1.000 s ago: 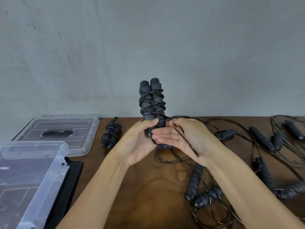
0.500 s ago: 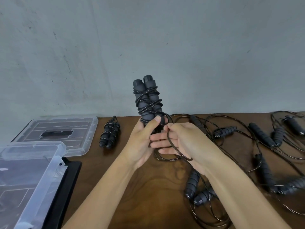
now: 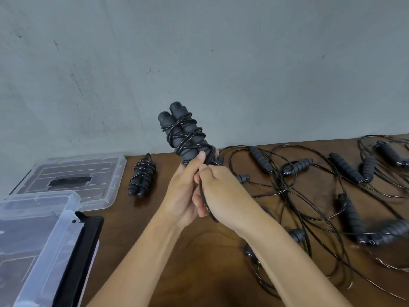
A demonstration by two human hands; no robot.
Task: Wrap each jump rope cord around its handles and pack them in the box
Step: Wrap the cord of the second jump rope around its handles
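Both hands meet above the middle of the desk (image 3: 199, 273), left hand (image 3: 182, 196) beside right hand (image 3: 223, 193), holding the handle pair (image 3: 183, 134) upright. Left of them lies a wrapped rope (image 3: 141, 176); farther left the lid (image 3: 73, 180), with the box (image 3: 33, 240) in front (nearest the camera). Loose ropes (image 3: 332, 185) sprawl over the right side.

**No readable text in view**

Nothing legible appears anywhere in the scene. The dark patch on the clear plastic lid (image 3: 73, 180) at far left looks like a label, but no letters or numbers can be made out on it. The foam handles (image 3: 183, 134), the clear box (image 3: 39, 235) at near left and the grey wall carry no readable markings, brands or signs.
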